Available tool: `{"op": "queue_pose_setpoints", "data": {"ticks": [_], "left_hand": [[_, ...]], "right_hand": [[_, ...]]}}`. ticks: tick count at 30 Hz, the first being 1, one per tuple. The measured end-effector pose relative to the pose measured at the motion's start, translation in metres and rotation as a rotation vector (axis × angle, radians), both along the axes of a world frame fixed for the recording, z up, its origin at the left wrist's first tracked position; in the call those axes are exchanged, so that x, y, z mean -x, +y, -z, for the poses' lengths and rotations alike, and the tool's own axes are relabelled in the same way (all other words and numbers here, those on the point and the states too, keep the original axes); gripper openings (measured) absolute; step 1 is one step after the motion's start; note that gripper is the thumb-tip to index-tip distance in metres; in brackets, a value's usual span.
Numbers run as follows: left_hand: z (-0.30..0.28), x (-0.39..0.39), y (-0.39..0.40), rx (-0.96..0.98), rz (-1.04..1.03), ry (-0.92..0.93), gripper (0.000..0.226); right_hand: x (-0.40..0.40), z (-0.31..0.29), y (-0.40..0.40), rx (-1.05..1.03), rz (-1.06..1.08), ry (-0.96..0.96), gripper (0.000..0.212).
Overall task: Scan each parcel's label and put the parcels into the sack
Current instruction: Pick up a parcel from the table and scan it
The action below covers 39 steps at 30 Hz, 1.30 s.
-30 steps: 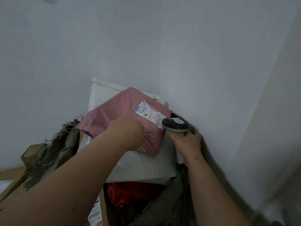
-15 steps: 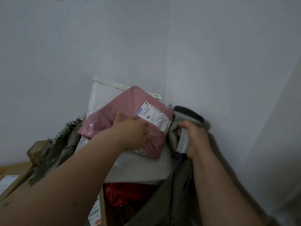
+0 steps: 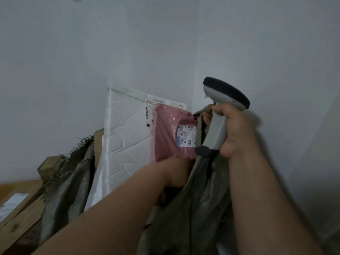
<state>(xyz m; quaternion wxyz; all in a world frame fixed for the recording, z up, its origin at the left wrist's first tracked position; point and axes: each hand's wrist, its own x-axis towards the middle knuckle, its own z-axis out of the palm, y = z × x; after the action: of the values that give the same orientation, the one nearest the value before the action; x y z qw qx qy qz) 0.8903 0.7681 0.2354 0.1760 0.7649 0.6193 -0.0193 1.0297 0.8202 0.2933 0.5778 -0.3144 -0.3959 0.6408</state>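
Here, at frame centre, the left hand [image 3: 176, 173] grips the pink parcel [image 3: 169, 137] by its lower edge inside the sack [image 3: 198, 199]; the right hand [image 3: 231, 129] clenches scanner [image 3: 220, 115] and sack rim. Soft, light, likely slippery film.

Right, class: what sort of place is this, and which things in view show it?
Probably a parcel sorting corner: a handheld barcode scanner, labelled mailers such as the pink parcel and white padded envelope, and a woven sack.
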Motion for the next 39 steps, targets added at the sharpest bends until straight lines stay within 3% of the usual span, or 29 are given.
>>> {"op": "queue_pose_setpoints", "data": {"ticks": [3, 5, 7, 9, 11, 13, 17, 19, 23, 26, 30, 32, 35, 39], "left_hand": [[-0.037, 0.029, -0.009, -0.369, -0.104, -0.041, 0.033], [-0.051, 0.065, -0.016, -0.687, -0.441, 0.066, 0.054], [-0.051, 0.103, -0.026, -0.641, -0.800, 0.001, 0.088], [-0.037, 0.125, -0.033, -0.464, -0.910, -0.313, 0.109], [-0.015, 0.121, -0.036, -0.432, -0.875, -0.704, 0.113], [0.009, 0.097, -0.041, -0.525, -0.827, -0.824, 0.113], [0.043, 0.046, -0.045, -0.768, -0.715, -0.798, 0.114], [0.054, 0.032, -0.048, -0.792, -0.647, -0.722, 0.113], [0.078, 0.033, -0.051, -0.590, -0.634, -0.531, 0.106], [0.077, 0.044, -0.039, -0.457, -0.668, -0.390, 0.106], [0.060, 0.073, -0.026, -0.266, -0.678, -0.522, 0.103], [0.056, 0.086, -0.029, -0.240, -0.700, -0.507, 0.104], [0.057, 0.087, -0.039, -0.322, -0.668, -0.491, 0.105], [0.060, 0.094, -0.055, -0.503, -0.653, -0.715, 0.108]], "right_hand": [[-0.002, 0.010, 0.004, 0.055, 0.015, -0.098, 0.022], [0.002, 0.016, 0.003, 0.110, -0.013, -0.121, 0.011], [0.008, 0.022, 0.000, 0.146, -0.048, -0.147, 0.004], [0.016, 0.025, -0.002, 0.159, -0.058, -0.161, 0.005], [0.027, 0.026, -0.004, 0.164, -0.045, -0.156, 0.006], [0.039, 0.024, -0.006, 0.166, -0.028, -0.150, 0.009], [0.058, 0.014, -0.014, 0.106, -0.055, -0.148, 0.026], [0.057, 0.008, -0.015, 0.055, -0.072, -0.124, 0.027], [0.052, 0.012, -0.012, 0.038, -0.067, -0.110, 0.033], [0.066, 0.023, -0.023, 0.083, -0.078, -0.184, 0.016], [0.072, 0.021, -0.024, 0.018, -0.023, -0.181, 0.041], [0.073, 0.024, -0.021, 0.011, -0.044, -0.143, 0.038], [0.073, 0.041, -0.029, 0.037, -0.099, -0.239, 0.019], [0.062, 0.059, -0.038, 0.067, -0.083, -0.267, 0.019]]}}
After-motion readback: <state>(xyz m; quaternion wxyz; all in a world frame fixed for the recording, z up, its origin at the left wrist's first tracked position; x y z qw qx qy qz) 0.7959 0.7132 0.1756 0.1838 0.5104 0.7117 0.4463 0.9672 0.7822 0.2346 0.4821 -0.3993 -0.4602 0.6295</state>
